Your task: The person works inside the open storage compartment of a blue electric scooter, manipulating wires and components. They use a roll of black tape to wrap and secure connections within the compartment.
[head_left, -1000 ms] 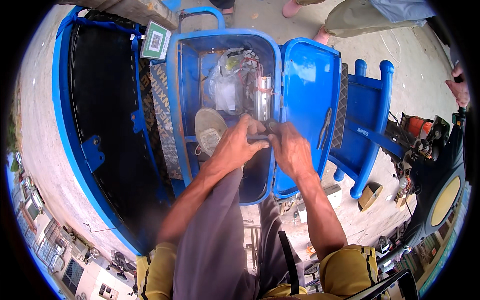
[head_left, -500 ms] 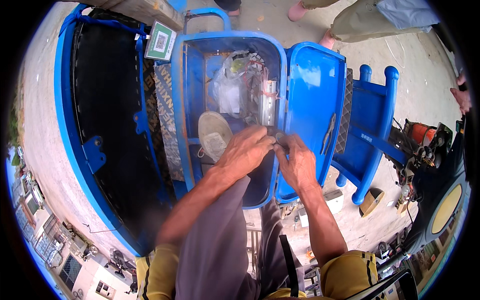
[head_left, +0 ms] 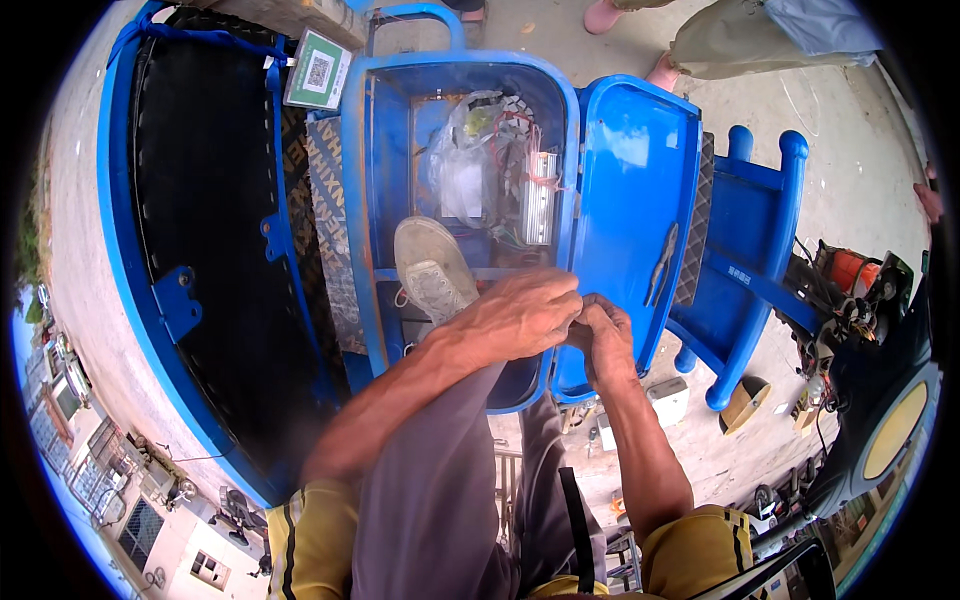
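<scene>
My left hand (head_left: 524,312) and my right hand (head_left: 608,338) meet fingertip to fingertip over the right edge of an open blue metal box (head_left: 362,200). Both are closed, fingers pinched together; whatever is between them is hidden by the fingers. Inside the box lie a crumpled clear plastic bag (head_left: 462,165), a silvery ribbed metal case (head_left: 540,200) with reddish wires, and small grey scraps. My foot in a beige shoe (head_left: 435,262) rests in the box, left of my left hand. Dark pliers (head_left: 662,265) lie on the blue lid (head_left: 630,190), right of the box.
A blue-framed black padded panel (head_left: 215,200) stretches along the left, with a green-edged card (head_left: 318,70) hanging by it. Beyond the lid is a blue metal frame (head_left: 740,265). A black vehicle part (head_left: 880,420) fills the right rim. Another person's legs (head_left: 740,45) are at upper right.
Both hands have shifted slightly toward me and to the right, fingers still together. A small dark round piece that showed between them is now hidden. The view has tilted a little.
</scene>
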### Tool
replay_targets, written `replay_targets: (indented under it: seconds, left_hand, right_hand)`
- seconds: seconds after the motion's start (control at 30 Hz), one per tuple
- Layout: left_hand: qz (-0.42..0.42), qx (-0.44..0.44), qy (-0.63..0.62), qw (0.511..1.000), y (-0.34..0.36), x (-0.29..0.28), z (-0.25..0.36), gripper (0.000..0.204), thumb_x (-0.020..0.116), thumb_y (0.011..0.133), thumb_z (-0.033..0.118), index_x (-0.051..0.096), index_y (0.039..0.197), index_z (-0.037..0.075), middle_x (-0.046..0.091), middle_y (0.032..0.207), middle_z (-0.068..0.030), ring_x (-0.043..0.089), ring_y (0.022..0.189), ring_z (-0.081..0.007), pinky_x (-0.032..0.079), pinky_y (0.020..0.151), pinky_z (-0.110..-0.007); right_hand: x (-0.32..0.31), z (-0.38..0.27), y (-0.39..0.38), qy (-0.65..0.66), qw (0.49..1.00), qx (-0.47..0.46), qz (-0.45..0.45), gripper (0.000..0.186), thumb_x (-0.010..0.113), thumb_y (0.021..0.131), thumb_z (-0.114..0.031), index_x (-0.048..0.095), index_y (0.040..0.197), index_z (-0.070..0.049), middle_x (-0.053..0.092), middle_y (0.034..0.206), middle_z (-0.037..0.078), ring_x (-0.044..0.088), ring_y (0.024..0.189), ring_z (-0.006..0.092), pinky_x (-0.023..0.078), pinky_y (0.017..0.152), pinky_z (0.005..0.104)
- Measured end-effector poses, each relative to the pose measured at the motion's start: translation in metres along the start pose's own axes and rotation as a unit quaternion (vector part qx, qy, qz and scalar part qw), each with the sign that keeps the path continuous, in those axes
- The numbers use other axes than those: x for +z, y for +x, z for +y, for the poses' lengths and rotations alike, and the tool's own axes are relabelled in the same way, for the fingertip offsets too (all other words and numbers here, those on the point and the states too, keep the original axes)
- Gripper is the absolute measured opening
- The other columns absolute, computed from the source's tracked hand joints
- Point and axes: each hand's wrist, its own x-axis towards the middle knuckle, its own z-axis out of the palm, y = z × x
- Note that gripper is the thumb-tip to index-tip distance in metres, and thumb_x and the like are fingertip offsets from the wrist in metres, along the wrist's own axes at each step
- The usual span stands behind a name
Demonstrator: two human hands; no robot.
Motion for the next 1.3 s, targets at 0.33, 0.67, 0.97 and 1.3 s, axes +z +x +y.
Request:
replay_targets:
  seconds: [0.33, 0.67, 0.97, 1.3]
  left_hand:
    - [0.135, -0.231, -0.015, 0.963, 0.009, -0.064, -0.073, 0.014, 0.081, 0.097, 0.003, 0.079, 0.111, 0.000, 0.073, 0.109, -0.0103, 0.074, 0.103, -0.0276, 0.057, 0.090, -0.042]
    - [-0.145, -0.393, -0.125, 0.900, 0.012, -0.068, -0.192, 0.033, 0.078, 0.092, -0.004, 0.073, 0.124, 0.000, 0.076, 0.130, -0.0173, 0.072, 0.126, -0.0319, 0.055, 0.107, -0.043]
    - [-0.202, -0.345, -0.194, 0.896, 0.022, -0.050, -0.225, 0.049, 0.078, 0.094, 0.000, 0.065, 0.141, -0.001, 0.073, 0.138, -0.0187, 0.063, 0.142, -0.0313, 0.050, 0.116, -0.046]
    - [-0.182, -0.310, -0.233, 0.904, 0.016, -0.036, -0.241, 0.045, 0.084, 0.091, 0.004, 0.069, 0.133, 0.001, 0.074, 0.127, -0.0158, 0.068, 0.124, -0.0284, 0.053, 0.107, -0.044]
  right_hand:
    - [-0.075, -0.006, 0.074, -0.578, 0.742, -0.311, 0.134, 0.024, 0.078, 0.103, -0.017, 0.073, 0.121, -0.002, 0.078, 0.124, 0.014, 0.079, 0.102, 0.0366, 0.063, 0.085, 0.0460]
    - [-0.023, -0.038, 0.065, -0.557, 0.709, -0.427, 0.065, 0.023, 0.078, 0.098, -0.013, 0.077, 0.120, -0.006, 0.072, 0.126, 0.008, 0.073, 0.107, 0.0319, 0.060, 0.091, 0.0443]
    - [0.084, -0.018, 0.154, -0.681, 0.524, -0.509, -0.063, 0.026, 0.080, 0.090, -0.024, 0.083, 0.113, -0.011, 0.077, 0.112, 0.009, 0.062, 0.136, 0.0337, 0.029, 0.131, 0.0696]
    - [0.083, -0.013, 0.168, -0.738, 0.467, -0.477, -0.102, 0.021, 0.070, 0.092, -0.011, 0.081, 0.109, -0.010, 0.076, 0.105, 0.009, 0.063, 0.137, 0.0291, 0.029, 0.131, 0.0683]
